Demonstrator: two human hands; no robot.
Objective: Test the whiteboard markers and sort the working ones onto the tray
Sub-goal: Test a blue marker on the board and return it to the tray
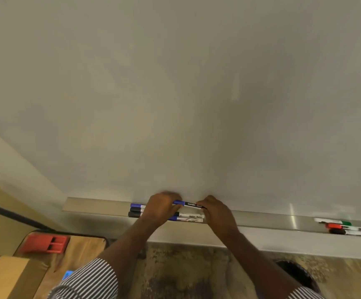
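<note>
Both my hands hold one blue-capped marker level, just above the metal tray under the whiteboard. My left hand grips its capped end and my right hand grips the barrel end. Several more markers lie in a bunch on the tray beneath my hands, with blue and black caps showing to the left. A second group of markers with green, red and black caps lies far right on the tray.
A red eraser sits on a wooden surface at the lower left. A dark cable runs along the yellow wall at the left. Mottled floor lies below the tray.
</note>
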